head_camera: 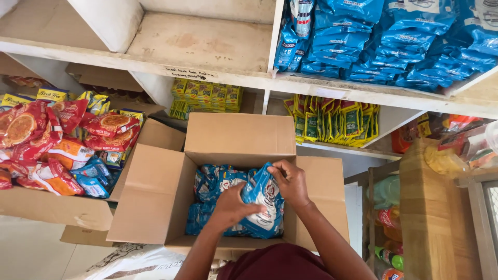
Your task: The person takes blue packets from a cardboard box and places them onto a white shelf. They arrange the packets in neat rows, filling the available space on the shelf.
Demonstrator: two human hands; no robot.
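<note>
At centre frame, an open carton [155,197] holds blue packets. Both hands, left [232,208] and right [291,182], close their grip on one packet [263,207]. White shelves [207,52] above carry more packets.

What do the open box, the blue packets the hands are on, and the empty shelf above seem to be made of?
Open box: plain brown cardboard, matte, with creased flaps. Blue packets, gripped by the left hand and right hand: thin glossy plastic film, by the crinkles and highlights. Shelf: probably white-painted wood or board, its paint worn and stained; the core cannot be told.
</note>
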